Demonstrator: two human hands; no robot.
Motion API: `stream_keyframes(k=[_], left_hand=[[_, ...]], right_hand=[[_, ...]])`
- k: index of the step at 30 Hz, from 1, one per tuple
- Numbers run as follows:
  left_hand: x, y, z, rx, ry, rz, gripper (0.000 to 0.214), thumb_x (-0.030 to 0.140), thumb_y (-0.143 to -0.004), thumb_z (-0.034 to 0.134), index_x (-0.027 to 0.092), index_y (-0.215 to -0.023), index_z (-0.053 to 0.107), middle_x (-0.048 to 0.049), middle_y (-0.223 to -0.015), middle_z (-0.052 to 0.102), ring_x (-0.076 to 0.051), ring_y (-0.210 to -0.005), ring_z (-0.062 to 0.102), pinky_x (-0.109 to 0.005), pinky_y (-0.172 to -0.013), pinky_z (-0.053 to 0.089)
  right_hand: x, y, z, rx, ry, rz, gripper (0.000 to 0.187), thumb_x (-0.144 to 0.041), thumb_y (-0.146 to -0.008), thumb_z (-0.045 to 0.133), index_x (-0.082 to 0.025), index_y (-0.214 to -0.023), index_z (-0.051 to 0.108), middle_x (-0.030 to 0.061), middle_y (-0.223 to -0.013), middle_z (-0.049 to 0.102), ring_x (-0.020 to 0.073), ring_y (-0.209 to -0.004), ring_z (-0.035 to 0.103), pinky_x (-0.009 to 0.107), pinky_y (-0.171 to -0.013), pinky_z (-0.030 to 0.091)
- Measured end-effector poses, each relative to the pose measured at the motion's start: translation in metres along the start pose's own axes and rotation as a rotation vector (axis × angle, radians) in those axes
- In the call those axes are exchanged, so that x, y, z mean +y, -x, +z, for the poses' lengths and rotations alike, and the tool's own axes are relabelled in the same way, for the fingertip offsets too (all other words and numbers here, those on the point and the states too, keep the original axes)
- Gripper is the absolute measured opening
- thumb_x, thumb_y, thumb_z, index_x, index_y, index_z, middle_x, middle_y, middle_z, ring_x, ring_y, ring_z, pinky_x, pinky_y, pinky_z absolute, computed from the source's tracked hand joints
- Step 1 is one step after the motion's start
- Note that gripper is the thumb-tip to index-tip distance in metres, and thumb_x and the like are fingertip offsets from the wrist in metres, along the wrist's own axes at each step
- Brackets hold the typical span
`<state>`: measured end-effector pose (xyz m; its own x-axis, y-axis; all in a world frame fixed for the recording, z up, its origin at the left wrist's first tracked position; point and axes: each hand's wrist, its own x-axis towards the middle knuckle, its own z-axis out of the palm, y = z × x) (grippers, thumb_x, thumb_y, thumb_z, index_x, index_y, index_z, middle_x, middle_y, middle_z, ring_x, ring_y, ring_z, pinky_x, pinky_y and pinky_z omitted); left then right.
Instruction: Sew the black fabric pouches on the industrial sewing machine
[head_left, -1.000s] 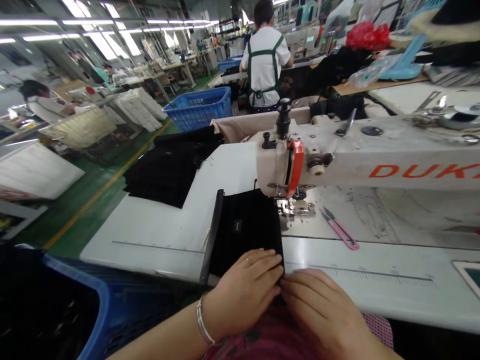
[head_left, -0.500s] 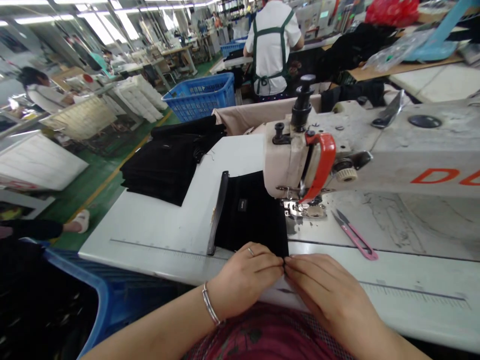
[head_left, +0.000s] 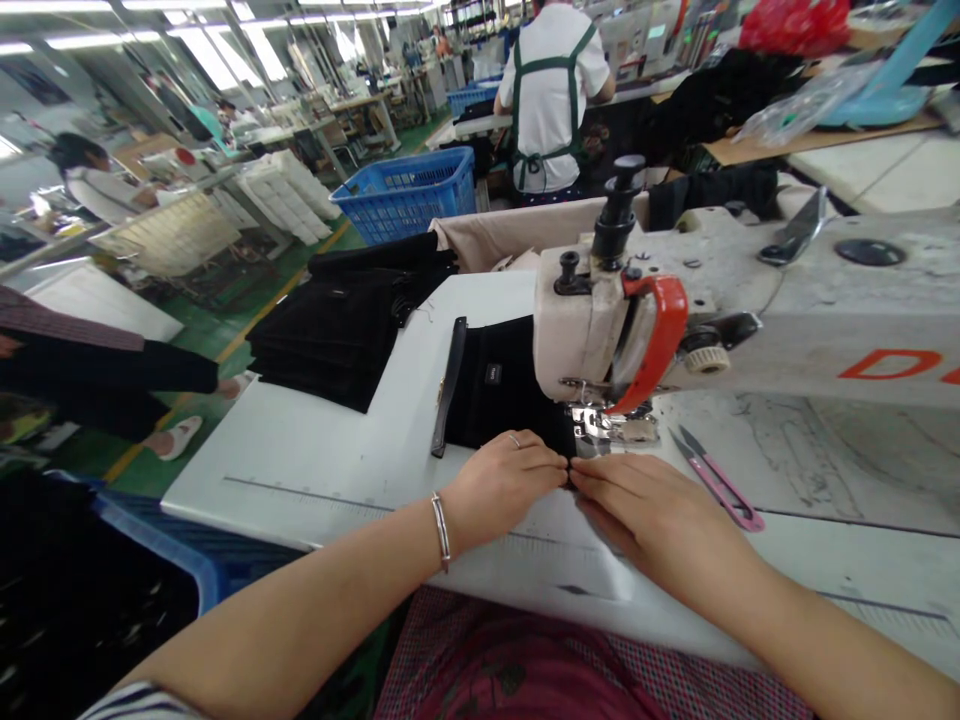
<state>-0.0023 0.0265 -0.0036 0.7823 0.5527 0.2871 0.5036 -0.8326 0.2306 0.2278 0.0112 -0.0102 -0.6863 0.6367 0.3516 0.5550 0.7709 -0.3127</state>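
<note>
A black fabric piece [head_left: 517, 400] with a small dark label lies flat on the white table, its right edge under the presser foot [head_left: 592, 420] of the sewing machine [head_left: 600, 330]. Along its left side runs a black strip [head_left: 450, 385], perhaps a handle or frame. My left hand [head_left: 514, 490] pinches the fabric's near corner, fingertips together. From the other side my right hand [head_left: 652, 510] pinches the same corner, its fingertips touching those of the left. Both hands sit just in front of the foot; the corner itself is mostly hidden under the fingers.
Pink-handled thread snips [head_left: 724, 485] lie right of the foot. A stack of black pieces [head_left: 330, 330] rests on the table's left part. Blue baskets stand behind [head_left: 405, 190] and at lower left [head_left: 150, 540]. One person walks at left; another [head_left: 551, 100] stands ahead, back turned.
Both hands have moved forward, and the black fabric has slid farther under the presser foot, the side strip going with it. At left, a walking person has come further into view.
</note>
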Motion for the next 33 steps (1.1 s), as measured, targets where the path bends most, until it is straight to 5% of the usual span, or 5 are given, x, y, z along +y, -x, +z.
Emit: stream_keyframes(k=[18, 27, 33], left_hand=[[-0.052, -0.037, 0.008, 0.116, -0.071, -0.135, 0.023, 0.005, -0.088, 0.053, 0.019, -0.094, 0.07, -0.0019, -0.103, 0.07, -0.017, -0.097, 0.063, -0.031, -0.093, 0.049], [-0.057, -0.037, 0.009, 0.105, -0.069, -0.197, 0.023, 0.009, -0.089, 0.053, 0.02, -0.098, 0.071, -0.0034, -0.093, 0.069, -0.019, -0.098, 0.062, -0.034, -0.091, 0.05], [-0.053, -0.031, -0.005, 0.025, -0.105, -0.231, 0.024, 0.017, -0.095, 0.046, 0.018, -0.109, 0.066, -0.0072, -0.112, 0.064, -0.022, -0.105, 0.057, -0.04, -0.095, 0.047]], right_hand=[[0.023, -0.009, 0.016, 0.097, -0.016, 0.054, 0.026, -0.017, -0.093, 0.053, -0.018, -0.116, 0.064, 0.004, -0.121, 0.064, 0.0222, -0.108, 0.059, 0.042, -0.095, 0.05], [0.024, -0.012, 0.008, 0.154, -0.108, 0.078, 0.022, -0.017, -0.091, 0.053, -0.02, -0.109, 0.066, 0.0054, -0.108, 0.068, 0.0223, -0.099, 0.062, 0.042, -0.087, 0.052], [0.03, -0.013, 0.001, 0.279, 0.018, 0.207, 0.02, -0.014, -0.086, 0.055, -0.018, -0.103, 0.065, 0.0099, -0.098, 0.064, 0.0269, -0.095, 0.058, 0.046, -0.085, 0.049]])
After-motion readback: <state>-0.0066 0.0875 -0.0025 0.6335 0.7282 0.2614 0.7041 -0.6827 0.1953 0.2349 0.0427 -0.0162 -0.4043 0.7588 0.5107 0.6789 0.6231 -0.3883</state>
